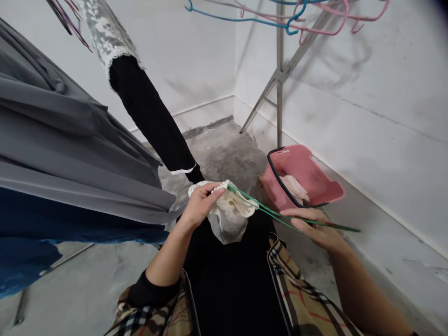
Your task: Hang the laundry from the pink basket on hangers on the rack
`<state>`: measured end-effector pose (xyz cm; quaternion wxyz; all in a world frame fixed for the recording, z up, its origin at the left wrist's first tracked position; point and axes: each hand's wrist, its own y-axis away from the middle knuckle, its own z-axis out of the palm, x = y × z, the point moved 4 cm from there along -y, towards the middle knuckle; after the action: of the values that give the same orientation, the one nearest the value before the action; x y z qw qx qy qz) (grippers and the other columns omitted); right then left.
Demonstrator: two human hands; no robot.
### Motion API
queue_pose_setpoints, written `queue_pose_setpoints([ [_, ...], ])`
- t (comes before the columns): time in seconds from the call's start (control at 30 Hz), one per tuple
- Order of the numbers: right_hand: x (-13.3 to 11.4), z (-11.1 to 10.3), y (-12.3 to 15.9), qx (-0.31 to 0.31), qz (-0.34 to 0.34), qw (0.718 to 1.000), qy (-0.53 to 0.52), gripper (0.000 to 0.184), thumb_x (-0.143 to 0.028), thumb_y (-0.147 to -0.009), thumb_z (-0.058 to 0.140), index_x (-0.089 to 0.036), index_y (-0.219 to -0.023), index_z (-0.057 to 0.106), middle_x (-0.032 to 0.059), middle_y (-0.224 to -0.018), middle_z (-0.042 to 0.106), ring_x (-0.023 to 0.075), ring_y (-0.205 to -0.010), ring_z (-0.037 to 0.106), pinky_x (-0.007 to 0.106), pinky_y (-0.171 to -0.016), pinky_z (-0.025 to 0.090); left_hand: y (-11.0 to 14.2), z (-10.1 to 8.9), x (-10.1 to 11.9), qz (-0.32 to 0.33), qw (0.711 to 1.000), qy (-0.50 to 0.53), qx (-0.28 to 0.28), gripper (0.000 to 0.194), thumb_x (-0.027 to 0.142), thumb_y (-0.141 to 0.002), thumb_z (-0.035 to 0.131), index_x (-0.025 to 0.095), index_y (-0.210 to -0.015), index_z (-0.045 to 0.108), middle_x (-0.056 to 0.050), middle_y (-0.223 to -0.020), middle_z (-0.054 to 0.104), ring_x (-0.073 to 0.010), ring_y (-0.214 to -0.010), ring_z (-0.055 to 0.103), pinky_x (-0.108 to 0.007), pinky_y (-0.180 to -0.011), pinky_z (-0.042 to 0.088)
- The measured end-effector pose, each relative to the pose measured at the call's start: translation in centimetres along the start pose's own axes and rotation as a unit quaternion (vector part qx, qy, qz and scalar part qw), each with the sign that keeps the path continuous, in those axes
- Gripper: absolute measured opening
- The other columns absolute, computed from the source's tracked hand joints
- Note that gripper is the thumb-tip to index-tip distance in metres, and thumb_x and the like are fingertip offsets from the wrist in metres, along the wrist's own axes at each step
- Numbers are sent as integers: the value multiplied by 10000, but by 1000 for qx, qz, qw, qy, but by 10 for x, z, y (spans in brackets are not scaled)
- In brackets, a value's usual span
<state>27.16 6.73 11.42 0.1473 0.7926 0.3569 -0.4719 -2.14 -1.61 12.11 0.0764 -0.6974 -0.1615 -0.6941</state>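
Left hand (201, 204) is pinched nearly shut on the top edge of a cream cloth (229, 217), and the rest of it just droops. Right hand (315, 227) is curled mostly closed around a green hanger (269, 211), and the hanger's far end reaches into the cloth right at the left hand. Both sit just left of a pink basket (304, 179).

The cloth looks super light and floppy, so I'd go for that firmer-looking edge, not the saggy middle. The hanger looks light and thin, probably a bit springy, so gripping it by the long wire part seems fine.

There's a pale cloth (296, 189) inside the basket, and a metal rack (279, 70) with pink and blue hangers (297, 18) stands behind it. Well left of the basket, a black sleeve (147, 112) hangs close above the cream cloth, and that's the main thing in the way. A big gray garment (52, 126) hangs further left.
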Motion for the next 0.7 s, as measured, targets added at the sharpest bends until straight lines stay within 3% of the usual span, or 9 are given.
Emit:
queue_pose_setpoints([
  [0.1, -2, 1, -5, 11, -5, 999, 33, 249, -367, -865, 561, -232, -860, 770, 40, -818, 765, 189, -748, 722, 290, -705, 590, 0, 2, 0, -1, 1000, -11, 4, 290, 415, -758, 723, 196, -942, 767, -43, -913, 751, -181, -830, 646, -281, -784, 487],
  [0.27, -1, 4, -10, 17, -9, 997, 71, 256, -354, -877, 537, -229, -872, 761, 30, -842, 767, 195, -761, 726, 320, -721, 594, 0, 4, 0, -3, 1000, -18, 6, 278, 416, -756, 721, 193, -916, 768, -41, -894, 749, -181, -817, 648, -279, -774, 486],
  [0.4, -3, 20, -15, -14, -24, 997, 68, 246, -346, -896, 534, -232, -913, 750, 26, -874, 764, 182, -778, 715, 285, -708, 569, 0, 11, 1, 41, 996, -78, 0, 253, 378, -808, 671, 196, -961, 756, -53, -948, 747, -198, -881, 653, -298, -832, 480],
  [0.57, 0, 62, -28, -12, 6, 999, 44, 270, -356, -915, 485, -228, -868, 718, 19, -841, 747, 176, -743, 687, 285, -711, 521, 12, 46, 0, 147, 970, -192, -35, 239, 323, -889, 565, 218, -1013, 741, -61, -915, 727, -185, -860, 646, -296, -823, 470],
  [0.7, 12, 85, -43, 90, 23, 995, -19, 234, -337, -830, 496, -192, -698, 623, 27, -678, 668, 171, -639, 613, 281, -622, 471, 29, 78, -6, 203, 933, -276, -107, 268, 291, -928, 503, 210, -1061, 721, -66, -845, 697, -170, -801, 635, -275, -744, 474],
])
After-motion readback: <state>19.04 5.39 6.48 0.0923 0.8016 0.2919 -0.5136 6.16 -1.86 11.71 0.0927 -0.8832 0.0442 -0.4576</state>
